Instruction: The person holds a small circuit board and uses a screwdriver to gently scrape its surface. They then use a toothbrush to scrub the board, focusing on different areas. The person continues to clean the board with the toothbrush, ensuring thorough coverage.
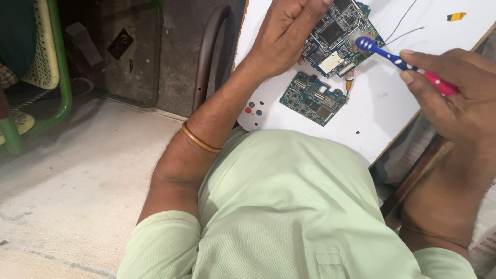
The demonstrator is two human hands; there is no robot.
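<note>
Left hand point(283, 36) cut off at top edge; fingertips out of frame, board point(338, 36) partly hidden under palm. Right hand's point(454, 98) lower fingers out of view behind palm. Left hand closed around board's left side, holding it above white table point(382, 111). Right hand pinched shut on toothbrush point(403, 63), blue head touching board's right edge, pink handle inside grip. Second, smaller board point(313, 98) lay flat on table just below first. Thin wires point(405, 32) near top. Bangle point(200, 139) on left forearm.
</note>
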